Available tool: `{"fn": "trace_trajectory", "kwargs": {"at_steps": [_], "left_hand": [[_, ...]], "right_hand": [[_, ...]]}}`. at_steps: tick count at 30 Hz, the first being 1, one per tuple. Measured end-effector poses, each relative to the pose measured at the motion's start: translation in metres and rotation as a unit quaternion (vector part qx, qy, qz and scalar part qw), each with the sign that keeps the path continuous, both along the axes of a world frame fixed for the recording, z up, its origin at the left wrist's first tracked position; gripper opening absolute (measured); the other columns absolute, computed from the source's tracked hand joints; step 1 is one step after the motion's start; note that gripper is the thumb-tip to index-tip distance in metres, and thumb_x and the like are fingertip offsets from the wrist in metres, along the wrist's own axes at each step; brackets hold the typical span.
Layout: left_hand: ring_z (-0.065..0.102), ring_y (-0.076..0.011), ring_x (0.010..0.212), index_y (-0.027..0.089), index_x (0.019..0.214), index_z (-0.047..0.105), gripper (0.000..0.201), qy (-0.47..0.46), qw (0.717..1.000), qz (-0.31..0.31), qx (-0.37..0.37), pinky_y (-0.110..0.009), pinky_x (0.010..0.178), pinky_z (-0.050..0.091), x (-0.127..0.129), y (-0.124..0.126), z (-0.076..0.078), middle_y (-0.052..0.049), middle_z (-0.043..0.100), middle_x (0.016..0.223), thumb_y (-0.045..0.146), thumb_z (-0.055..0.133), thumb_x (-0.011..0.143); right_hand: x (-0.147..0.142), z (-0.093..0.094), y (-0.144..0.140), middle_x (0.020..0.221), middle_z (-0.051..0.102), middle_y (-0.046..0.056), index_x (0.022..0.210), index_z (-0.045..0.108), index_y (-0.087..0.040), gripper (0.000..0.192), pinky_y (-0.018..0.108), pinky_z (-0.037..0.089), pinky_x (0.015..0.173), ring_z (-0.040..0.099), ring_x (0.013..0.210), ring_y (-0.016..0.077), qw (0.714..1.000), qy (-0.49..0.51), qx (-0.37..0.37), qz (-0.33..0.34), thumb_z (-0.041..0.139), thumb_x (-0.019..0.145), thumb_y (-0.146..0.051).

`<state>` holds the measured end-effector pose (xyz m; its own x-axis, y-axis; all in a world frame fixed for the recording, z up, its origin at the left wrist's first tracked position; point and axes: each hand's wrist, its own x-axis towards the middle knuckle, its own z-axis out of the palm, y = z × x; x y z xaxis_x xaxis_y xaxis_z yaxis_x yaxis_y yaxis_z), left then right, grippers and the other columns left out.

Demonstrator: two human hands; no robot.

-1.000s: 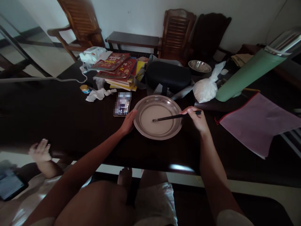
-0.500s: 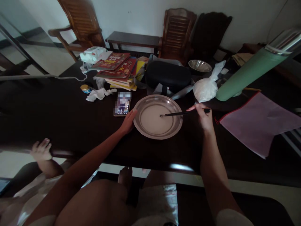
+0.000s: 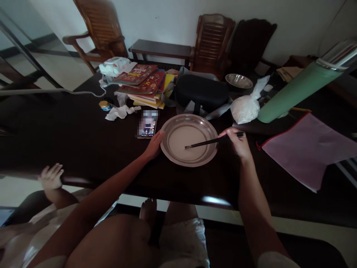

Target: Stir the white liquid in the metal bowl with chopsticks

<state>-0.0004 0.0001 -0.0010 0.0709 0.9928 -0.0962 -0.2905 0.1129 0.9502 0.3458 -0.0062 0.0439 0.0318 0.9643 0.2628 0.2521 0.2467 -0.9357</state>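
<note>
A round metal basin [image 3: 208,158] stands on the dark table, holding a whitish, cloudy liquid [image 3: 181,137]. My left hand [image 3: 155,144] grips its left rim, thumb on top. To the right of the basin, my right hand [image 3: 235,140] is closed around dark chopsticks [image 3: 206,142]. They slant across the right rim, and their tips, with something pale on them, meet the liquid near the basin's middle. Whether the tips touch the bottom I cannot tell. A knotted plastic bag of white powder [image 3: 245,109] sits just beyond my right hand.
Left of the basin lies a lit phone [image 3: 148,123], with crumpled tissue [image 3: 119,112] and a small jar [image 3: 105,105] behind. Books [image 3: 142,83], a black case [image 3: 202,90] and a green flask [image 3: 301,91] stand farther back. Another person's hand [image 3: 52,176] rests at the table's left edge.
The chopstick tips have moved left and slightly nearer to me through the liquid, and my right hand has tilted with them. My left hand keeps its hold on the rim. The view has shifted slightly.
</note>
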Motion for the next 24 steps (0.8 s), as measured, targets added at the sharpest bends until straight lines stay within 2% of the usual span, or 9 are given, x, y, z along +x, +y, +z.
{"fn": "trace_trajectory", "kwargs": {"at_steps": [1,3,6,8,11,13,17,22,24], "left_hand": [[0.071,-0.0338,0.119,0.016,0.112,0.075,0.053,0.001,1.0,0.002,-0.001,-0.044,0.101,0.057,0.0,-0.0001,0.0001,-0.012,0.08,0.112,0.058,0.081,0.079],[0.071,-0.0336,0.118,0.016,0.113,0.075,0.052,0.001,1.0,0.002,-0.003,-0.044,0.101,0.057,-0.0002,-0.0002,0.0004,-0.013,0.08,0.112,0.055,0.081,0.08],[0.072,-0.0335,0.117,0.016,0.116,0.075,0.052,-0.001,1.0,-0.004,-0.004,-0.044,0.102,0.056,-0.0007,-0.0001,0.0006,-0.012,0.079,0.114,0.054,0.081,0.08],[0.072,-0.0336,0.117,0.016,0.117,0.074,0.055,-0.002,1.0,-0.008,-0.004,-0.044,0.102,0.057,-0.0009,-0.0001,0.0003,-0.013,0.08,0.115,0.055,0.082,0.08],[0.072,-0.0338,0.117,0.016,0.117,0.075,0.058,-0.005,1.0,-0.009,-0.004,-0.044,0.102,0.057,-0.0006,0.0002,-0.0005,-0.012,0.08,0.116,0.058,0.084,0.078],[0.072,-0.0341,0.118,0.016,0.116,0.075,0.057,-0.011,1.0,-0.007,-0.004,-0.045,0.103,0.058,-0.0001,0.0005,-0.0006,-0.012,0.08,0.116,0.057,0.085,0.078],[0.072,-0.037,0.12,0.016,0.117,0.076,0.05,-0.029,0.999,-0.012,-0.026,-0.047,0.104,0.059,-0.0006,0.0019,0.0028,-0.013,0.081,0.112,0.052,0.081,0.084],[0.073,-0.0392,0.118,0.017,0.121,0.078,0.047,-0.067,0.991,-0.039,-0.106,-0.053,0.102,0.061,-0.0042,0.0047,0.0076,-0.013,0.081,0.112,0.054,0.068,0.093],[0.074,-0.0376,0.115,0.016,0.12,0.078,0.044,-0.073,0.991,-0.027,-0.108,-0.051,0.102,0.061,-0.0042,0.0053,0.0067,-0.013,0.081,0.111,0.051,0.066,0.095]], "right_hand": [[-0.0008,0.0005,0.0001,0.08,0.083,0.003,0.074,0.079,-0.03,0.047,0.045,0.062,0.086,0.078,0.082,0.0274,1.0,-0.016,0.0,0.015,0.07,0.087,-0.074],[-0.0007,0.001,0.0003,0.083,0.084,0.003,0.074,0.079,-0.03,0.047,0.046,0.062,0.09,0.079,0.086,0.028,1.0,-0.022,0.011,-0.002,0.07,0.086,-0.075],[0.0017,-0.0003,0.0005,0.071,0.08,0.003,0.073,0.078,-0.03,0.047,0.048,0.063,0.086,0.077,0.074,0.0276,0.997,0.031,0.016,-0.064,0.071,0.086,-0.075],[0.0021,-0.0014,0.0002,0.069,0.079,0.002,0.073,0.078,-0.03,0.046,0.048,0.063,0.083,0.077,0.071,0.0271,0.998,0.043,0.001,-0.047,0.072,0.086,-0.073],[0.0006,-0.0012,-0.0003,0.081,0.084,0.003,0.077,0.081,-0.03,0.044,0.046,0.062,0.089,0.079,0.084,0.0275,1.0,-0.008,0.0,0.017,0.071,0.089,-0.071],[0.0008,-0.0005,-0.0002,0.086,0.085,0.003,0.078,0.082,-0.03,0.044,0.047,0.061,0.092,0.079,0.088,0.0277,1.0,-0.023,0.017,0.003,0.071,0.089,-0.071],[0.0042,-0.0011,0.0006,0.07,0.08,0.002,0.073,0.078,-0.03,0.044,0.048,0.063,0.086,0.077,0.074,0.0277,0.997,0.034,0.015,-0.071,0.072,0.087,-0.071],[0.0036,-0.0015,0.0004,0.08,0.084,0.003,0.073,0.079,-0.03,0.045,0.047,0.063,0.087,0.079,0.083,0.0286,1.0,-0.01,-0.002,0.002,0.073,0.086,-0.072],[0.0038,-0.001,0.0003,0.08,0.084,0.003,0.074,0.08,-0.03,0.044,0.047,0.062,0.089,0.078,0.083,0.0282,1.0,-0.003,0.014,-0.022,0.074,0.086,-0.072]]}}
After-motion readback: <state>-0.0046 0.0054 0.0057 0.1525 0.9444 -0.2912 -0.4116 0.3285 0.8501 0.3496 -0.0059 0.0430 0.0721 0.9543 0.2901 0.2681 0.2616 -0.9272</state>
